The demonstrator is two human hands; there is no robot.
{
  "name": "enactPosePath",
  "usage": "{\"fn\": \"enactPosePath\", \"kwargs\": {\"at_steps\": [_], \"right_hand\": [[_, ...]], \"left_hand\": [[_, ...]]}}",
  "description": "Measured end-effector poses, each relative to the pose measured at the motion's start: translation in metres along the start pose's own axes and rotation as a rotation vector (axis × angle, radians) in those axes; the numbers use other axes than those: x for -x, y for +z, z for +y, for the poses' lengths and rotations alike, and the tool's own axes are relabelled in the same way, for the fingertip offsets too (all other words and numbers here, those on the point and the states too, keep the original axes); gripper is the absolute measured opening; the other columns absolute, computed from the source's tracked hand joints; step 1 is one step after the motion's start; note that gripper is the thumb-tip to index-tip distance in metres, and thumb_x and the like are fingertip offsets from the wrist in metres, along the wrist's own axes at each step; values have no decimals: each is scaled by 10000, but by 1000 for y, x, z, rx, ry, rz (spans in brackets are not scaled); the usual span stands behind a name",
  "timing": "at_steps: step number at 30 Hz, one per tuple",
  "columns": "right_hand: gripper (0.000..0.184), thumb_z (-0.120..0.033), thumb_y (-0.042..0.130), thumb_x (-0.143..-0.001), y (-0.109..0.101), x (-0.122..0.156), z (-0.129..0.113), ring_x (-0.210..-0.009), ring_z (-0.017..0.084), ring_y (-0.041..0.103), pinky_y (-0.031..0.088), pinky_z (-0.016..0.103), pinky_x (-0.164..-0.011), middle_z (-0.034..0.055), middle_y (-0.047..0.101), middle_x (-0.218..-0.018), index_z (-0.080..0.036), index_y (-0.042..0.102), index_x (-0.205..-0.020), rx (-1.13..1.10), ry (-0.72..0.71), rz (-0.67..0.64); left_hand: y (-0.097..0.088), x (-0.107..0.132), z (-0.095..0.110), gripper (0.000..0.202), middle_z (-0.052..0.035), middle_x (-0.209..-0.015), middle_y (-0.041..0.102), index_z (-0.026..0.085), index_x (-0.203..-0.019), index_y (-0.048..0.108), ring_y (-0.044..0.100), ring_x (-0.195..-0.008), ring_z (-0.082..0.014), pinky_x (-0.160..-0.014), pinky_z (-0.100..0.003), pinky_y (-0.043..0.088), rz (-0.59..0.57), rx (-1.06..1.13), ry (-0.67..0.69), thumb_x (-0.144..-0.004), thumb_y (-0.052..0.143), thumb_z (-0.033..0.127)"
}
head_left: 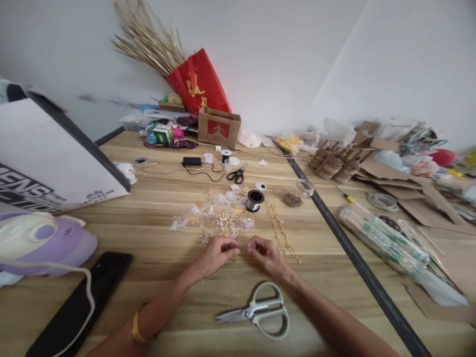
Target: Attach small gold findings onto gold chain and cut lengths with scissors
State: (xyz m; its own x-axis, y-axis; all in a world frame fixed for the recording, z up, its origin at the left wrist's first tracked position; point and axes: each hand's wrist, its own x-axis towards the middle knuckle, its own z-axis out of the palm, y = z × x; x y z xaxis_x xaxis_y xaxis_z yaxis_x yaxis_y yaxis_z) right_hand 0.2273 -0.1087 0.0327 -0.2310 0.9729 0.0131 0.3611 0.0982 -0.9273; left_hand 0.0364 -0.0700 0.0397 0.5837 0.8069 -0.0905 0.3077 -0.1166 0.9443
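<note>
My left hand (218, 254) is closed in a pinch, and a thin chain (212, 275) trails from its fingertips down along the wrist. Facing it, a short gap away, my right hand (268, 254) has its thumb and fingers pressed together; whatever they hold is too small to make out. Just beyond the fingers lies a spread of small gold and clear beads (227, 224), some in little plastic bags. A spool of thin wire (255, 200) stands behind them. Gold chains (278, 225) lie right of it. Scissors with pale handles (268, 310) rest below my hands.
Black scissors (237, 173) and a black adapter (192, 161) lie farther back. A black phone (84, 302) and a purple-white device (55, 240) are at left. Packed sticks (383, 238) and small baskets (332, 163) occupy the right, past a dark strip (345, 248).
</note>
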Motion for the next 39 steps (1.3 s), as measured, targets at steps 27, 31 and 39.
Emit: {"fn": "enactPosePath", "kwargs": {"at_steps": [27,31,39], "right_hand": [[187,-212,409,-930,14,-7,5,-699,147,552,435,239,-629,63,582,-813,-178,587,-884,493,-470,-7],[166,-247,439,-907,11,-10,11,-675,145,538,430,248,-620,44,569,-752,-172,561,-824,280,-327,82],[234,-399,542,-838,-25,-18,4,-455,75,365,272,185,-402,-51,426,-549,-168,510,-820,-223,-97,319]], "left_hand": [[1,1,-13,160,-5,-611,604,133,-674,636,507,-581,-124,-567,-217,381,148,-152,85,-761,529,215],[-4,1,-13,168,-10,-635,610,133,-733,639,525,-604,-129,-585,-222,402,165,-76,78,-784,534,254],[-29,-3,-19,201,-4,-635,594,120,-748,617,527,-583,-111,-559,-215,406,170,147,8,-770,578,316]]}}
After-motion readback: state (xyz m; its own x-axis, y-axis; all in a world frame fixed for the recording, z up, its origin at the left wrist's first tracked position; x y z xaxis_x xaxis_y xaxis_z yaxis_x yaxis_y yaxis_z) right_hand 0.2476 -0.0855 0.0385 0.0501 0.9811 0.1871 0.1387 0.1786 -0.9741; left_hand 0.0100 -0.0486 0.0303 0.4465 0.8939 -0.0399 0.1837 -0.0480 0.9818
